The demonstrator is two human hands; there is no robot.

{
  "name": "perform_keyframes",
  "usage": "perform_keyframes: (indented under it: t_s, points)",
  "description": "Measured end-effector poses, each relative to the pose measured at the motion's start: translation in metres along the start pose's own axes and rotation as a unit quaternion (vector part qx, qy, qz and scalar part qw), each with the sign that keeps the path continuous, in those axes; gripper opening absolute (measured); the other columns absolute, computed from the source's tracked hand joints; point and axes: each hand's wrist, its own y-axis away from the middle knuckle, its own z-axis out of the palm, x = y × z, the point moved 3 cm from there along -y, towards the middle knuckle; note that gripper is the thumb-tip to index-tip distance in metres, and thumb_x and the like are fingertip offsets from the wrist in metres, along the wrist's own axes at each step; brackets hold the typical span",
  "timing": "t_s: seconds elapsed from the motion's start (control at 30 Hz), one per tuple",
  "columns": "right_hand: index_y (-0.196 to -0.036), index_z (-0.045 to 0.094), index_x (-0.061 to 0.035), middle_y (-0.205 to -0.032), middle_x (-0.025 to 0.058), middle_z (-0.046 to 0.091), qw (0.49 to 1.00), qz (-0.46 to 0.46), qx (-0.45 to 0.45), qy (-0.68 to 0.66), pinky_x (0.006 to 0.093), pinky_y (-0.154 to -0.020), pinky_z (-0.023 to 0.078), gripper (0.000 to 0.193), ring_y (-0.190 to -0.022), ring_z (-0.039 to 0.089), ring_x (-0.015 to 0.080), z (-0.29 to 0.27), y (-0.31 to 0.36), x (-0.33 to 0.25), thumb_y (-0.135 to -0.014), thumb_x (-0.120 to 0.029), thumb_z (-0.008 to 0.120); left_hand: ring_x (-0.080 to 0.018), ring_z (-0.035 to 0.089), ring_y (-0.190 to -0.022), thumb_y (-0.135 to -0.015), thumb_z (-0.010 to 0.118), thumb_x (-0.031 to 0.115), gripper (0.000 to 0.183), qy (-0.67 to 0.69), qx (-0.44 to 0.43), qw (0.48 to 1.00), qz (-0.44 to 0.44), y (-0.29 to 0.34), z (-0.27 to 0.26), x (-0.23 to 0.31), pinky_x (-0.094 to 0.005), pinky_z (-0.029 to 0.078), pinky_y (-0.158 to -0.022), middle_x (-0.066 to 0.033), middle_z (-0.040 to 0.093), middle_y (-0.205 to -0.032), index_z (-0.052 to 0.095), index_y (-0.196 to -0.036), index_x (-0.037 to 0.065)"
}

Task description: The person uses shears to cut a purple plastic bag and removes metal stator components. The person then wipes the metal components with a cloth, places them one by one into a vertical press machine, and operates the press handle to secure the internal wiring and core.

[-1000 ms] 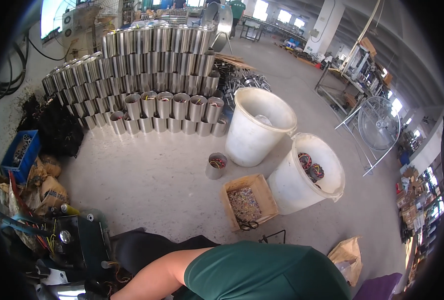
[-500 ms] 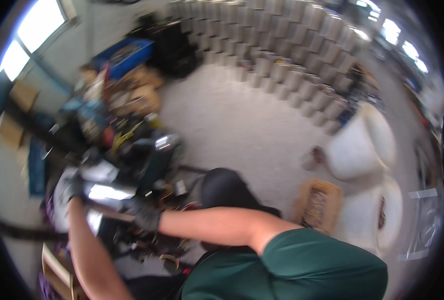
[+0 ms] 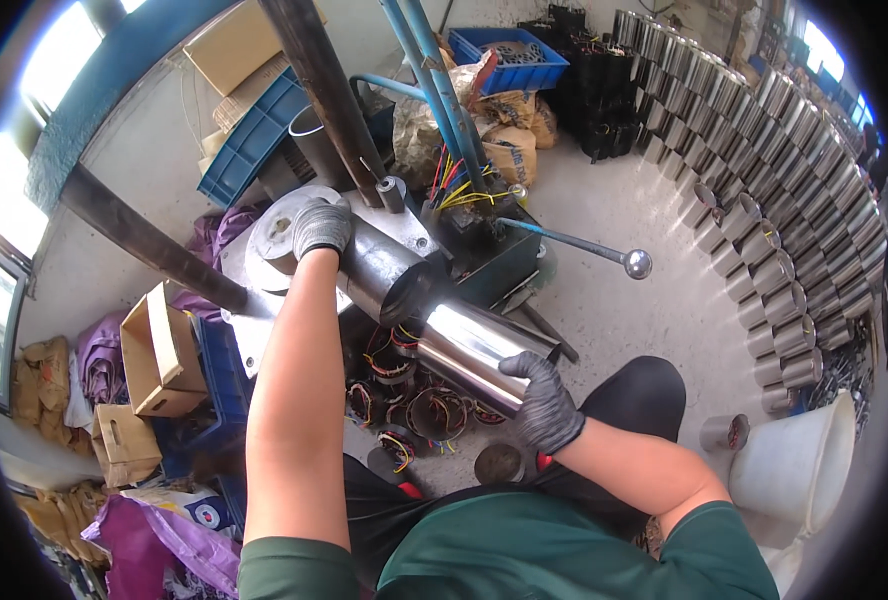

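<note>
My left hand [image 3: 321, 228], in a grey knit glove, is closed over the inner end of a dark metal cylinder [image 3: 386, 268], beside a round grey disc [image 3: 272, 238] on the press's metal plate [image 3: 309, 345]. The dark cylinder juts outward over the plate's edge. My right hand [image 3: 547, 405], in a dark glove, grips the near end of a shiny metal tube [image 3: 474, 350]. This tube tilts away from me, its far end close to the dark cylinder's open end; whether they touch I cannot tell.
A ball-ended lever [image 3: 637, 264] sticks out right of the press. Dark steel posts [image 3: 329, 90] rise around the plate. Wound stators with coloured wires [image 3: 436, 412] lie on the floor below. Stacked shiny tubes [image 3: 754, 160] line the right; a white bucket [image 3: 794, 470] stands nearer.
The view has swung left and is sharper, so the press sits nearer the middle. My right hand has moved away from my left and now clearly holds the shiny tube outward.
</note>
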Motion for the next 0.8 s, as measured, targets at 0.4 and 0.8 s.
perform_keyframes:
  t_s: [0.4, 0.8]
  points:
    - [-0.102, 0.071, -0.0084, -0.104, 0.0104, 0.072, 0.794, -0.190, 0.059, 0.574, 0.0375, -0.094, 0.052, 0.023, -0.104, 0.065, 0.0225, -0.181, -0.001, -0.209, -0.094, -0.024, 0.057, -0.0379, 0.062, -0.124, -0.101, 0.044, 0.057, 0.057, -0.109, 0.039, 0.991, 0.061, -0.004, 0.014, -0.030, -0.0476, 0.047, -0.104, -0.0185, 0.066, -0.134, 0.073, -0.126, 0.015]
    - [-0.095, 0.071, -0.0033, -0.097, 0.0172, 0.070, 0.719, 0.080, 0.508, 0.468, 0.0440, -0.083, 0.050, 0.030, -0.091, 0.065, 0.0296, -0.498, 0.087, 0.018, -0.085, -0.030, 0.062, -0.0407, 0.063, -0.119, -0.099, 0.048, 0.061, 0.070, 0.041, -0.013, 0.998, 0.045, -0.030, 0.018, -0.043, -0.0432, 0.046, -0.102, -0.0263, 0.068, -0.127, 0.068, -0.129, 0.000]
